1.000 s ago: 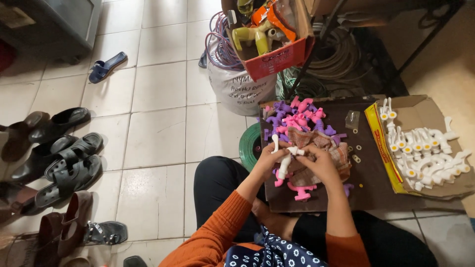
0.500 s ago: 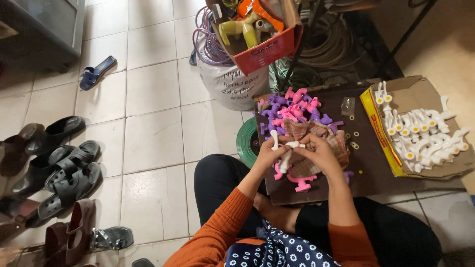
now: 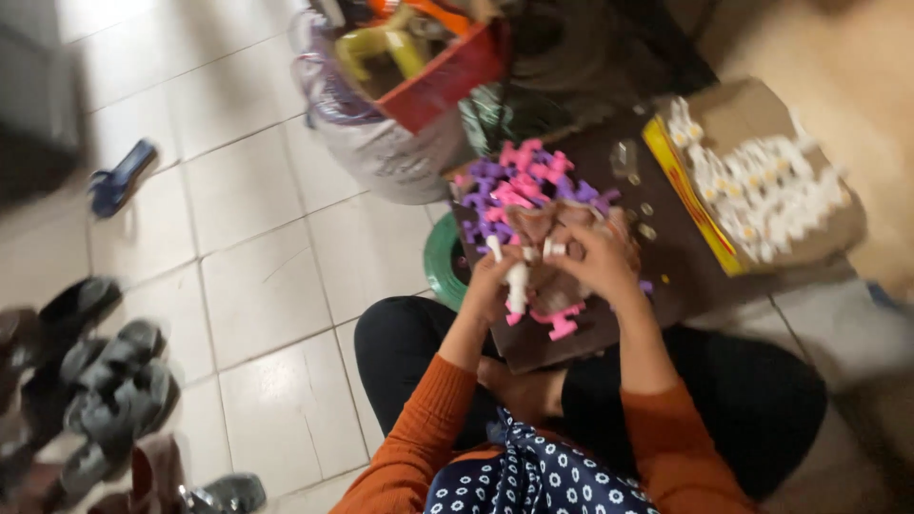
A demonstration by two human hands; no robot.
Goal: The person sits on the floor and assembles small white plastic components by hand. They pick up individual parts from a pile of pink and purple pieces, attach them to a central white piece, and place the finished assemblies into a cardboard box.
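I sit on the floor with a dark board (image 3: 590, 333) across my lap. My left hand (image 3: 495, 277) is closed around a small white plastic piece with a pink end (image 3: 516, 286). My right hand (image 3: 592, 262) meets it from the right, fingers pinching at the same piece. Beyond my hands lies a heap of pink and purple plastic pieces (image 3: 524, 186). Loose pink pieces (image 3: 562, 322) lie on the board just below my hands. The frame is blurred, so small details are unclear.
A cardboard box of white pieces (image 3: 762, 186) sits at the right. Behind the board stand a red crate of tools (image 3: 428, 67) on a white sack (image 3: 381, 152) and a green coil (image 3: 443, 262). Shoes (image 3: 105, 381) line the tiled floor at left; a blue sandal (image 3: 119, 176) lies farther back.
The view has swung and blurred. Both hands stay together over the board, working the same white and pink piece; they have shifted slightly.
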